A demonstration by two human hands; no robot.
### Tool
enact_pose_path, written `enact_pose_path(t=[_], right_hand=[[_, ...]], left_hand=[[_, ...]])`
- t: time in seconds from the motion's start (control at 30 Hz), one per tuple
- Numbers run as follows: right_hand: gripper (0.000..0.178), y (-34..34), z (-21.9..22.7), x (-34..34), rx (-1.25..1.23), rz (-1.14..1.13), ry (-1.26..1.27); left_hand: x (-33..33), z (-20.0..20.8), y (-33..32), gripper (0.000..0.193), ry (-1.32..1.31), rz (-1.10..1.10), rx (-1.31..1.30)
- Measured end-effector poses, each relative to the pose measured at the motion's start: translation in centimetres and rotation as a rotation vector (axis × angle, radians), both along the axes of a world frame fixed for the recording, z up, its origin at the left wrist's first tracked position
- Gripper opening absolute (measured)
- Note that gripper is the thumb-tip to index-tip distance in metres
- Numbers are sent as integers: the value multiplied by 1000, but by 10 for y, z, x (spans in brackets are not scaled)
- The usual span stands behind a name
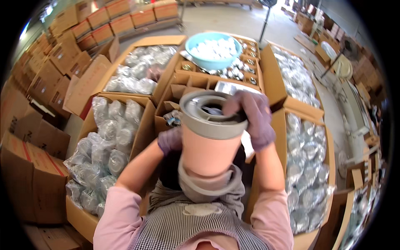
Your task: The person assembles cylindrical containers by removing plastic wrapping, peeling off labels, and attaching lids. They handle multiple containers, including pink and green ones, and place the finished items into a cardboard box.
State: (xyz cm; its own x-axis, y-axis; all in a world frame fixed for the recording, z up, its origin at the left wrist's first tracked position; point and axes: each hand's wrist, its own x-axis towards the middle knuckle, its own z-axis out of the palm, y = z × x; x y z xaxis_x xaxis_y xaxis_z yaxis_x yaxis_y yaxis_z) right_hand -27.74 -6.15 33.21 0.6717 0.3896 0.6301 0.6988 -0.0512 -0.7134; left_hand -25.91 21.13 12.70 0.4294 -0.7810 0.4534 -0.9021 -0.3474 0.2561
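A pink cylindrical flask [212, 152] with a wide grey collar [216, 131] stands before my chest, its round opening upward. A grey ring-shaped part [208, 187] surrounds its lower end. My right hand [254, 114], in a purple-grey glove, grips the collar's right side, fingers bent over the rim and fingertips at the opening. Something pale shows inside the opening. Gloved alike, my left hand [171, 140] holds the flask's left side; its fingers are hidden behind the body. Directly beyond is a cardboard box with dividers [196, 81], holding a few small shiny pieces.
Boxes of clear-wrapped items flank me at left [106, 146] and right [306, 166]. Farther off, a light blue basin [213, 62] of white pieces rests on a divided box of shiny metal parts. Stacked cartons [46, 75] line the left; a stand [265, 25] rises behind.
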Motion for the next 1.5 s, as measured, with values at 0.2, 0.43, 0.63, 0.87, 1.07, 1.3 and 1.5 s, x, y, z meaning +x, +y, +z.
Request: enact_pose_path(t=[0.2, 0.43, 0.63, 0.87, 1.07, 1.3, 1.5], right_hand=[[30, -22, -103, 92, 172, 52, -16], [48, -24, -65, 57, -137, -148, -259], [75, -33, -55, 76, 197, -195, -32], [50, -31, -68, 114, 33, 78, 53], [60, -18, -90, 215, -61, -575, 291], [61, 4, -126, 160, -266, -578, -408], [49, 4, -148, 172, 212, -345, 371]], left_hand=[[36, 110, -68, 42, 1249, -164, -1411], [25, 128, -73, 70, 676, 134, -935], [36, 152, -68, 92, 592, 167, -902], [74, 143, -62, 102, 834, -52, -918], [120, 102, -79, 68, 1355, -148, -1225], [134, 39, -90, 47, 709, 287, -786], [112, 52, -115, 60, -8, 480, -553]])
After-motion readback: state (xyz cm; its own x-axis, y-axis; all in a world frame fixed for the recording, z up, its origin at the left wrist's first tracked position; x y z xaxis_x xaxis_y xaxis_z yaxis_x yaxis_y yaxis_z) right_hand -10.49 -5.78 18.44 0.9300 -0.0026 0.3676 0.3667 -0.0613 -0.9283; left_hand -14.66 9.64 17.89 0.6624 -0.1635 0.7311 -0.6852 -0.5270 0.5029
